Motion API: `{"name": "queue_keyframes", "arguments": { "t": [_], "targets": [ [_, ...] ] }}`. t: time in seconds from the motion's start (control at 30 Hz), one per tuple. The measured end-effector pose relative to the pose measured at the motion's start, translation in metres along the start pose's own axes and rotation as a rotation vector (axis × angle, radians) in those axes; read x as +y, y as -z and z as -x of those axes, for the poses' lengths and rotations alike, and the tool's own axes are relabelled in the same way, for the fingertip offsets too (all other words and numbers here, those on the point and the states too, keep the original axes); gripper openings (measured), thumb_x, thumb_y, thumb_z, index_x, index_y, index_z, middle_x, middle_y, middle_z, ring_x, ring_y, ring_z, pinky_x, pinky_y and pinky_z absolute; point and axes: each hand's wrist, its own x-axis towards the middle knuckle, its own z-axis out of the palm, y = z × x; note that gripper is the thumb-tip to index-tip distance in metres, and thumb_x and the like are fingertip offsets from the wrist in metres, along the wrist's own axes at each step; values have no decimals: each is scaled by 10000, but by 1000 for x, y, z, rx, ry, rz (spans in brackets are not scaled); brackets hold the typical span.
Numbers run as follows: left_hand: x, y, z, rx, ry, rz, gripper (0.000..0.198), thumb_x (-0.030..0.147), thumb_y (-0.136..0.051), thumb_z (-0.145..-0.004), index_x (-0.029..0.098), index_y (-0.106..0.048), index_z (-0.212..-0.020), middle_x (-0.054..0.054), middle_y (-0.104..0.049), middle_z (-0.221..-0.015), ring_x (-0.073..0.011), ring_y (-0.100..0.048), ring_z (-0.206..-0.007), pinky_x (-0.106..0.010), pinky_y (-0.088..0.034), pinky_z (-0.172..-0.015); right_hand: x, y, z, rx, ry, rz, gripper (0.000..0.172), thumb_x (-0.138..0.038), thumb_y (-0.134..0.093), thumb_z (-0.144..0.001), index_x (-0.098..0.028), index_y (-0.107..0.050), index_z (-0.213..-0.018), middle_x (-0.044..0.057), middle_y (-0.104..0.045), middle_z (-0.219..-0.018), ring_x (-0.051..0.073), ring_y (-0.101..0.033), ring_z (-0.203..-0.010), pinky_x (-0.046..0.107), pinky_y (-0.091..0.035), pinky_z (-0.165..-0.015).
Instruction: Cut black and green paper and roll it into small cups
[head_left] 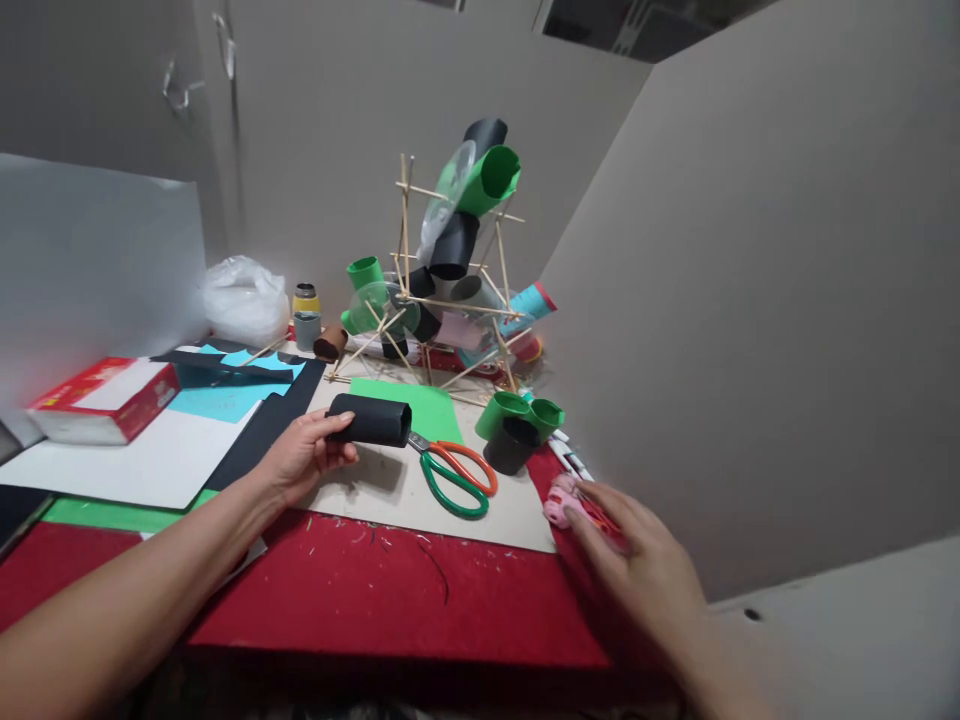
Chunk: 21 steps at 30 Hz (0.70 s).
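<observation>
My left hand [306, 455] is closed around one end of a black paper tube [375, 420], held level just above the beige board [375, 500]. Beside the tube's open end lie scissors [457, 475] with one orange and one green handle, their tips partly behind the tube. At the table's right edge, my right hand [630, 535] has its thumb and fingers around a small pink object [562, 502]; blur hides its kind. Close to that hand stand two green paper tubes [501, 413] and a short black tube [511, 446], grouped together.
Behind rises a stick frame [457, 303] bearing black and green tubes and clear discs. Left are a red-and-white box [105, 400], blue paper [217, 400] and a white plastic bag [244, 300]. A grey wall [750, 300] bounds the right; red cloth [390, 600] covers the front.
</observation>
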Motion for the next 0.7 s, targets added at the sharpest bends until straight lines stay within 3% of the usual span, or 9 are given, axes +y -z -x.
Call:
{"name": "queue_keyframes", "arguments": {
  "t": [0.1, 0.23, 0.37, 0.47, 0.57, 0.7],
  "targets": [
    [0, 0, -1, 9, -27, -6, 175, 153, -727, -746, 112, -610, -870, -19, -642, -724, -91, -588, -462, -229, -563, -494, -40, -6, -6, -67, 104, -84, 312, -393, -473, -936, -210, -666, -1099, 122, -713, -1113, 292, -654, -1031, 431, -508, -910],
    [-1, 1, -4, 20, -49, -3, 176, 149, -727, -746, 120, -594, -858, -13, -648, -722, -90, -582, -452, -230, -555, -479, -77, -28, -28, -364, 209, -13, 317, -247, -504, -911, -171, -637, -1189, 136, -682, -1176, 287, -612, -1068, 419, -468, -931],
    [3, 2, -5, 108, -122, 29, 193, 148, -736, -732, 141, -566, -824, 4, -648, -711, -87, -570, -436, -245, -551, -476, -88, -41, -51, -541, 226, 48, 364, -138, -552, -828, -169, -649, -1178, 132, -703, -1107, 276, -634, -1001, 336, -454, -829],
    [4, 1, -4, 169, -185, 17, 195, 172, -733, -727, 149, -555, -803, 27, -622, -664, -76, -552, -419, -232, -533, -477, -90, -41, -65, -630, 219, 78, 533, -102, -569, -765, -172, -568, -1293, 135, -702, -1110, 271, -653, -932, 296, -427, -711],
    [2, -2, -1, 178, -209, -35, 208, 235, -740, -716, 143, -556, -744, 28, -599, -619, -73, -533, -406, -215, -490, -461, -92, -40, -73, -720, 233, 90, 642, -94, -603, -682, -166, -543, -1317, 100, -725, -920, 248, -655, -748, 271, -377, -588],
    [-1, -14, 16, 140, -266, -150, 231, 300, -725, -721, 131, -586, -647, 19, -568, -537, -71, -500, -384, -194, -371, -425, -98, -40, -71, -754, 217, -23, 691, -126, -582, -682, -194, -503, -1365, 29, -697, -811, 204, -620, -678, 254, -387, -579]
  ]
}}
